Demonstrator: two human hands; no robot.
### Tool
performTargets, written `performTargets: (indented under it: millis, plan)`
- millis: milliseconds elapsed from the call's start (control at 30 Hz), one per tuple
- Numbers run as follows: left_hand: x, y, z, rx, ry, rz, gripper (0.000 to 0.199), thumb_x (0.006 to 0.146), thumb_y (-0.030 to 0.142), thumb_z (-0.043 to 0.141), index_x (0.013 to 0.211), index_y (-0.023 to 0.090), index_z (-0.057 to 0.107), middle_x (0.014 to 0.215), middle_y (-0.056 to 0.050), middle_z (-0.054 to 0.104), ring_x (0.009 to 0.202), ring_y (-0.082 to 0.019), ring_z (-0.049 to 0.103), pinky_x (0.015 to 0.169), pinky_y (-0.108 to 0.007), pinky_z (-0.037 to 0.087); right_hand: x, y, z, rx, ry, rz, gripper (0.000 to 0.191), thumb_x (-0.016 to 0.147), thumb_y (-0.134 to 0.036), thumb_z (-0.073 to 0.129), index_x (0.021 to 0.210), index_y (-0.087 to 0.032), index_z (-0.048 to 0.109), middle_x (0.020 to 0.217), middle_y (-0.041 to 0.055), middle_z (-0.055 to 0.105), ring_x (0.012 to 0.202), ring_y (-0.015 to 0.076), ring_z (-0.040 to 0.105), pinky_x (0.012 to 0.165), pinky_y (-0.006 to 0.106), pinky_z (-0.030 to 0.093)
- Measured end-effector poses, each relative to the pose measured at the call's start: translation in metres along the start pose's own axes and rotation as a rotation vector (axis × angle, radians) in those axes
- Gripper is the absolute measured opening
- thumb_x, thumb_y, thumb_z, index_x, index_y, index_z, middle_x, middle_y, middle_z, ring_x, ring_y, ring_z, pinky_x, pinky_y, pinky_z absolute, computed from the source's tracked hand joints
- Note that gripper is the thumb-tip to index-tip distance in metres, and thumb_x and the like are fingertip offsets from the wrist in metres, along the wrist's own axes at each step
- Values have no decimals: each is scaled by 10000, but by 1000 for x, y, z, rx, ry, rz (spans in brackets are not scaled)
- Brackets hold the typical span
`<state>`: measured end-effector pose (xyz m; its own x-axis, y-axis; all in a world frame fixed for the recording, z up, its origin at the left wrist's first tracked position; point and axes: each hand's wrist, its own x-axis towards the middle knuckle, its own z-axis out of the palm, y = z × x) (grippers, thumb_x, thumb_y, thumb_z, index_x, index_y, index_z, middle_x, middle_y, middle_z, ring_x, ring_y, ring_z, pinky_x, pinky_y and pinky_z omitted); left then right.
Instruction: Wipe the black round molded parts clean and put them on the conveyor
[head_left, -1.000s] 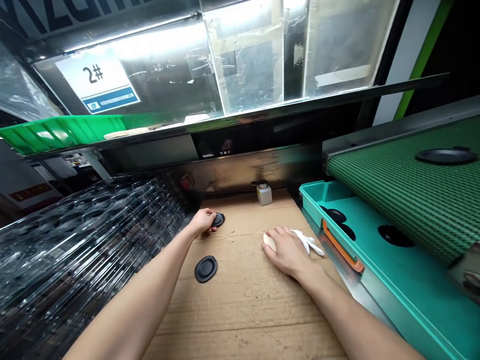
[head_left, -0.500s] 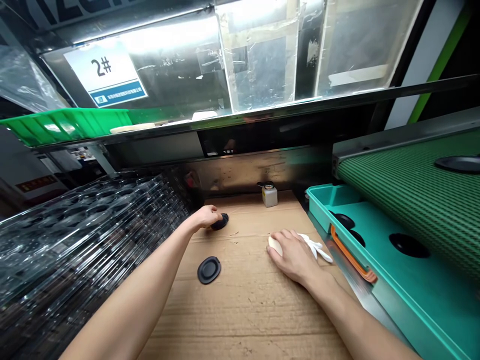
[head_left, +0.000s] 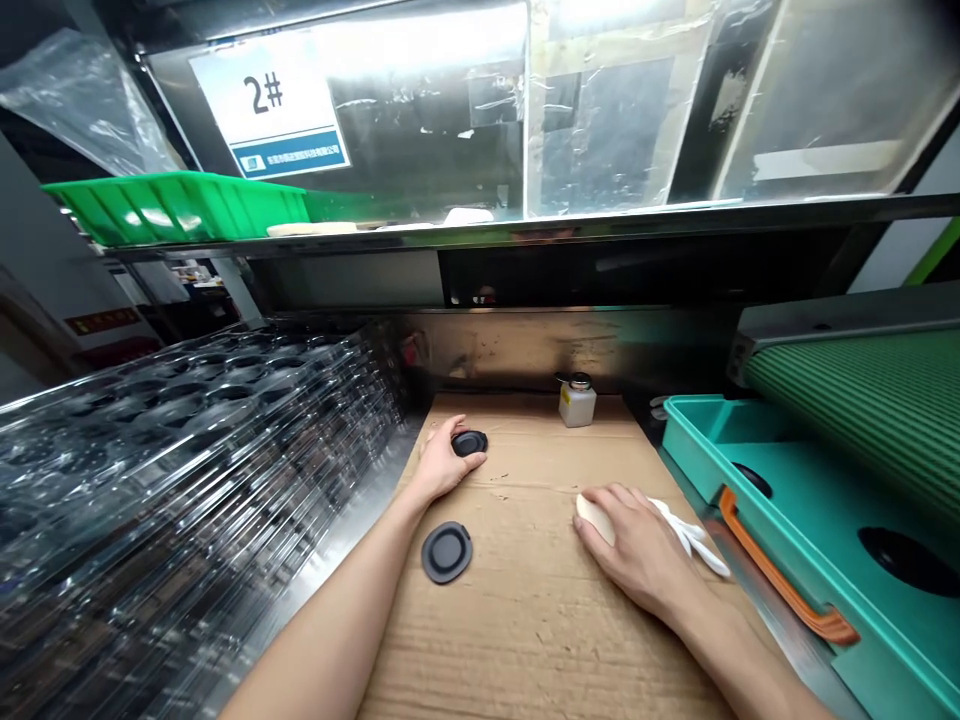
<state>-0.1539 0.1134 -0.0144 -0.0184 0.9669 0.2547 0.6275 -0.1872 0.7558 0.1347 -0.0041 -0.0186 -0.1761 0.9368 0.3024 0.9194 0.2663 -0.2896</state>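
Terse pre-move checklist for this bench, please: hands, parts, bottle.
1. Left hand touching black oval disc: ok, fingers at its edge.
2. Second black oval disc flat on the cardboard, apart from both hands: ok.
3. Right hand over pale pad: ok.
4. White cloth beside right hand: ok.
5. Small white bottle upright, capped: ok.
6. Underside of the disc at the left hand: cannot tell, hidden.
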Motion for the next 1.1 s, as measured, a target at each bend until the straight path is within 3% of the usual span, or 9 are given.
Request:
performTargets:
  millis: [300,467,600,933,1100]
  plan:
    - [3,-15,6,87,34,68,727,654,406,745,1307,234,476,1195,-96,609,1152,-271,521,1004,-375,348,2,5,4,13,-13,-13,344,889,-470,427,1116,-266,586,1067,52,614,988,245,541,865,382,379]
    - [1,-14,4,105,36,77,734,658,413,740,1315,232,466,1200,-99,606,1155,-270,522,1010,-380,348,1,-1,-4,29,-73,-17,415,849,-493,476,1186,-266,563,1141,72,593,1037,266,520,892,397,362]
    - [-2,-5,1,84,49,80,715,657,375,743,1303,220,478,1192,-103,616,1164,-271,527,1026,-392,349,-1,-5,-11,36,-81,-28,483,819,-422,503,1274,-260,500,1184,70,573,1074,266,493,929,392,341]
    - [-5,8,0,-201,35,32,734,613,317,795,1256,179,469,1238,-127,604,1136,-227,586,1021,-358,408,-3,-6,-17,58,-49,-31,363,838,-363,478,1174,-257,565,1072,54,596,1039,238,497,916,348,328]
    - [-26,40,-14,-338,100,94,715,654,329,773,1271,176,446,1284,-138,571,1158,-218,570,997,-338,435,-3,-6,-19,63,-32,-20,345,844,-367,477,1157,-258,573,1057,49,598,1025,233,498,915,351,318]
